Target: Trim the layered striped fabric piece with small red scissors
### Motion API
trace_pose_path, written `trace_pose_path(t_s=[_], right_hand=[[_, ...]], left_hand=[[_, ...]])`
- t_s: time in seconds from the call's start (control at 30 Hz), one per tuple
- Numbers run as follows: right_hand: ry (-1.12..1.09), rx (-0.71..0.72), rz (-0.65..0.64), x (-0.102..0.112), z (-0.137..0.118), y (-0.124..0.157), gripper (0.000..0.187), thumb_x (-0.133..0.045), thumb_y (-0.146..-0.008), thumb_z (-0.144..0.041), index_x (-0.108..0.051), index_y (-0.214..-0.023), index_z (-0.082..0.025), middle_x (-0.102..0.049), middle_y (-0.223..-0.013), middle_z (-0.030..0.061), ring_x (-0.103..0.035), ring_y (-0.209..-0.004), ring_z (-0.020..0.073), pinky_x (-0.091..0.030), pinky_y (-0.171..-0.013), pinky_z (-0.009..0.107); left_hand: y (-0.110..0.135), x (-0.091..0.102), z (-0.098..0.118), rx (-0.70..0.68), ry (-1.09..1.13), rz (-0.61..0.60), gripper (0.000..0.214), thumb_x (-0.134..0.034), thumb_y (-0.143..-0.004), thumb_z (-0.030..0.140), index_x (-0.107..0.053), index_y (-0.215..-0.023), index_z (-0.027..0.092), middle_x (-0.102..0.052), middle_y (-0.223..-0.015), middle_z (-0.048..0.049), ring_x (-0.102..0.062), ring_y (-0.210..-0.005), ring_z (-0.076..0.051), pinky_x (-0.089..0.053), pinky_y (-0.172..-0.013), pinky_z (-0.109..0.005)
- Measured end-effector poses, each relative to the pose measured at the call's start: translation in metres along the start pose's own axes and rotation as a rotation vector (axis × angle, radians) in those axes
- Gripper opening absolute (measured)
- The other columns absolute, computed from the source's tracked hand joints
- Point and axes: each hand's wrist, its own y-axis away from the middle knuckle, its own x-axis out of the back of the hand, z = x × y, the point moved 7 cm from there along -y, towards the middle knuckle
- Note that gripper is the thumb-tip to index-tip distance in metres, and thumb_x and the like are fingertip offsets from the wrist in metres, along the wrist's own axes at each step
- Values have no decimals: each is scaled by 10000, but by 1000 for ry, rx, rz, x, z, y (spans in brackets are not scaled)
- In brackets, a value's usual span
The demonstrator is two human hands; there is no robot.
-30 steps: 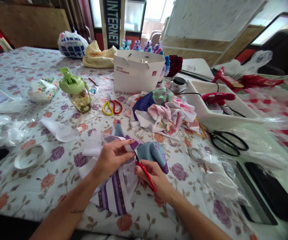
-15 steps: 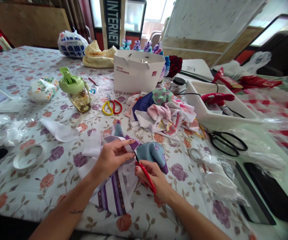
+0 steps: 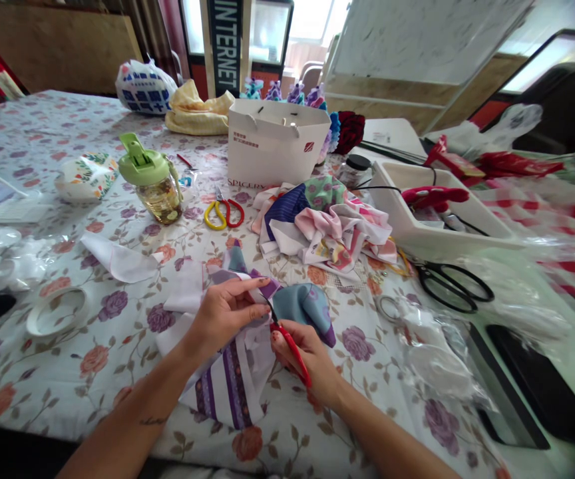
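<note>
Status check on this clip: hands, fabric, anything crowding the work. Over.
Left hand pinching purple fabric. Right hand on red-handled scissors, blades at that fabric. Striped fabric bunched close below.

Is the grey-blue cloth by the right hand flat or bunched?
Bunched: the grey-blue cloth rises in a rounded fold beyond the right hand, not lying flat.

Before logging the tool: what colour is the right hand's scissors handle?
The handle is red, clearest in the head view.
</note>
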Motion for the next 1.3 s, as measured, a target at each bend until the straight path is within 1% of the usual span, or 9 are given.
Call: trace_pose_path(t_s=[0.1,0.3,0.47,0.7,0.87,1.1,1.3], right_hand=[[1,14,-6,0,1,0,534,-574,-830,-673,-383,-642,-211,-286,-530,-84,-205,-484,82,-144,-448,254],[6,33,-25,0,1,0,524,-567,-841,-662,-375,-652,-213,-274,-558,-79,-211,-506,90,-147,-464,263],[20,40,-24,0,-2,1,526,-561,-849,-660,-366,-653,-212,-261,-565,-79,-199,-513,90,-141,-465,267],[27,63,-7,1,-1,1,557,-548,-830,-702,-363,-637,-213,-258,-561,-78,-191,-515,91,-139,-469,269],[18,65,-10,0,1,1,558,-534,-830,-713,-361,-645,-216,-251,-560,-79,-182,-515,95,-135,-467,269],[1,75,-34,-1,1,-1,550,-532,-839,-699,-363,-635,-216,-297,-560,-66,-229,-523,103,-165,-480,269],[3,67,-31,-1,-1,-1,551,-536,-833,-700,-364,-632,-217,-291,-557,-68,-226,-520,102,-170,-475,265]], left_hand=[[0,0,0,-2,12,-4,469,-818,-688,243,-741,-1139,141,-624,-802,-33,-559,-682,-123,-519,-658,-249],[-1,1,0,-20,-23,-2,454,-820,-693,255,-747,-1133,168,-602,-781,-18,-545,-674,-115,-505,-647,-233],[-1,0,1,-18,-30,-5,454,-818,-690,240,-748,-1130,151,-589,-758,-14,-538,-658,-108,-495,-626,-219],[1,0,5,-40,-34,9,441,-826,-677,214,-758,-1110,166,-560,-729,6,-550,-637,-97,-497,-610,-207],[0,1,3,-41,-24,5,449,-828,-684,228,-753,-1125,185,-559,-755,3,-564,-659,-104,-504,-627,-213],[0,2,0,-51,-20,-8,449,-827,-696,249,-749,-1135,201,-564,-772,-1,-566,-686,-114,-501,-657,-224],[0,2,1,-50,-40,0,443,-826,-690,242,-753,-1124,190,-553,-740,7,-549,-660,-106,-487,-628,-215]])
